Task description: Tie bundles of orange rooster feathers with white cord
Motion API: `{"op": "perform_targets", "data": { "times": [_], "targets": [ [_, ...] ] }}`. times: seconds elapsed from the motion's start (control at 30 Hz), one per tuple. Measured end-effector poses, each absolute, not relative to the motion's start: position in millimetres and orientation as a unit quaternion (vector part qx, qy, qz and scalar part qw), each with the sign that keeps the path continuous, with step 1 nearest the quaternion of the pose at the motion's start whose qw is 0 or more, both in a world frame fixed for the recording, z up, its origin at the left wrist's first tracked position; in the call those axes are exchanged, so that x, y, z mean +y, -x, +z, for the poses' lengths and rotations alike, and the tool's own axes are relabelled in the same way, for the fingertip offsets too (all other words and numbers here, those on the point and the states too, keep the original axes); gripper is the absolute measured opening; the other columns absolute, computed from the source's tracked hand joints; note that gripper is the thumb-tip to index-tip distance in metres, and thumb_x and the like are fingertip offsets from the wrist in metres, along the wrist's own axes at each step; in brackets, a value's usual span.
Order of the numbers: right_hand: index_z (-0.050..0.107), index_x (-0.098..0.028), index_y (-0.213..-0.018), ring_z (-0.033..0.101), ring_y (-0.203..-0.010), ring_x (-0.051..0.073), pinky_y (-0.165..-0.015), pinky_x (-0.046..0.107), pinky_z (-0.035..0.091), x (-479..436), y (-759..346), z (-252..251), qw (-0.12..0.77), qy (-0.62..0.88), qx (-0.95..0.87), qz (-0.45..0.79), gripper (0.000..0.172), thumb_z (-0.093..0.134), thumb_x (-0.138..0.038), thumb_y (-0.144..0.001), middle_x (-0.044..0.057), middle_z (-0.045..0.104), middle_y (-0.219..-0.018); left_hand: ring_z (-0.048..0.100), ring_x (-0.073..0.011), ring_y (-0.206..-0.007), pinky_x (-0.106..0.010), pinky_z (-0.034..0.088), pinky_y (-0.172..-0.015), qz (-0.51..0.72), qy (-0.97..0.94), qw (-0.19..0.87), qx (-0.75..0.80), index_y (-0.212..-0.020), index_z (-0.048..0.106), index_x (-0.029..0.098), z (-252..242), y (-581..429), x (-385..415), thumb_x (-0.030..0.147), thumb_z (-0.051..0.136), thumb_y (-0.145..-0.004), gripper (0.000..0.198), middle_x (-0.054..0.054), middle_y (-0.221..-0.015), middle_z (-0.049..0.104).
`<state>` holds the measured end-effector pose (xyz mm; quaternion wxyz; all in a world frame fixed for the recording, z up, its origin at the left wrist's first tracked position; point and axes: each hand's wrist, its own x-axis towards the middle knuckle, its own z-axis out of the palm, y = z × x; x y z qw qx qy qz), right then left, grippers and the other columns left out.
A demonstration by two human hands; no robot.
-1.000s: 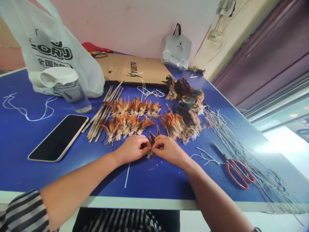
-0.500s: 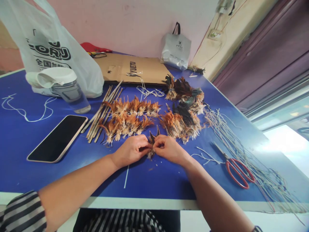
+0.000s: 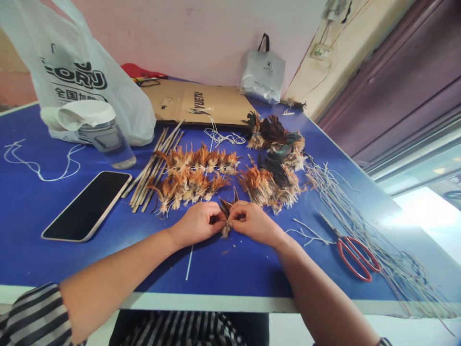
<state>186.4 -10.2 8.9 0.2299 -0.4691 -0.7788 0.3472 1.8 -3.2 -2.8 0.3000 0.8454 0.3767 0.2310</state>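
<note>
My left hand [image 3: 197, 222] and my right hand [image 3: 252, 222] meet at the middle of the blue table [image 3: 32, 202], both pinched on a small bundle of dark feathers [image 3: 226, 209] whose tips stick up between the fingers. A thin white string [image 3: 189, 262] trails from under my left hand toward the front edge. Just beyond my hands lie tied orange feather bundles [image 3: 190, 175] and a heap of orange and dark loose feathers [image 3: 275, 163].
Thin sticks [image 3: 153, 166] lie left of the feathers, then a phone [image 3: 88, 204] face up and a jar [image 3: 104, 134]. Red-handled scissors [image 3: 351, 254] and cut strings [image 3: 345, 206] lie right. A plastic bag [image 3: 82, 72], cardboard [image 3: 198, 103] and a small bag [image 3: 262, 72] stand behind.
My hands stay pinched on the feather bundle with only slight finger shifts. Nothing else on the table has moved.
</note>
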Motion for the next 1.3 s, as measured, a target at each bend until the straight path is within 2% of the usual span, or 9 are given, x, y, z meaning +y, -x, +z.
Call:
{"op": "perform_targets", "data": {
  "times": [0.13,0.37,0.63,0.97,1.3],
  "targets": [
    [0.064,-0.016,-0.062,0.054,-0.071,0.010,-0.068,0.022,0.041,-11.1,-185.7,9.4,0.226,0.476,-0.781,0.335,0.016,0.052,-0.007,-0.068,0.000,0.058,-0.070,0.054,-0.0106,-0.066,-0.021,0.037,-0.061,0.204,-0.840,0.330,0.379,-0.073,0.065,0.015,2.9,-0.7,-0.7,0.021,0.055,-0.078,0.013,-0.001,-0.072,0.060],
    [0.063,-0.016,-0.062,0.053,-0.071,0.011,-0.067,0.022,0.041,-12.2,-183.3,10.3,0.224,0.480,-0.783,0.326,0.015,0.052,-0.008,-0.069,0.001,0.057,-0.070,0.052,-0.0112,-0.065,-0.022,0.036,-0.059,0.187,-0.850,0.304,0.387,-0.074,0.063,0.016,2.3,-0.8,-1.6,0.022,0.052,-0.080,0.013,-0.001,-0.073,0.059],
    [0.061,-0.016,-0.060,0.052,-0.069,0.010,-0.065,0.021,0.040,-12.7,-183.4,10.8,0.224,0.482,-0.779,0.332,0.015,0.052,-0.007,-0.067,0.000,0.056,-0.069,0.052,-0.0118,-0.064,-0.022,0.035,-0.057,0.182,-0.843,0.294,0.412,-0.078,0.062,0.018,0.7,-2.5,-6.8,0.023,0.057,-0.074,0.008,0.001,-0.073,0.059],
    [0.062,-0.015,-0.061,0.053,-0.070,0.010,-0.067,0.022,0.040,-12.2,-182.9,9.1,0.226,0.484,-0.777,0.332,0.015,0.052,-0.008,-0.069,0.001,0.057,-0.070,0.051,-0.0124,-0.070,-0.023,0.038,-0.064,0.227,-0.862,0.277,0.358,-0.077,0.059,0.016,-4.9,0.8,-2.8,0.024,0.051,-0.082,0.013,-0.002,-0.075,0.056],
    [0.063,-0.016,-0.061,0.054,-0.072,0.011,-0.067,0.022,0.041,-12.3,-184.0,8.7,0.229,0.486,-0.770,0.344,0.014,0.053,-0.009,-0.069,0.001,0.058,-0.071,0.051,-0.0132,-0.070,-0.024,0.037,-0.063,0.225,-0.875,0.244,0.352,-0.078,0.057,0.016,-9.1,0.1,-2.8,0.024,0.047,-0.085,0.015,-0.003,-0.077,0.055]
  ]
}}
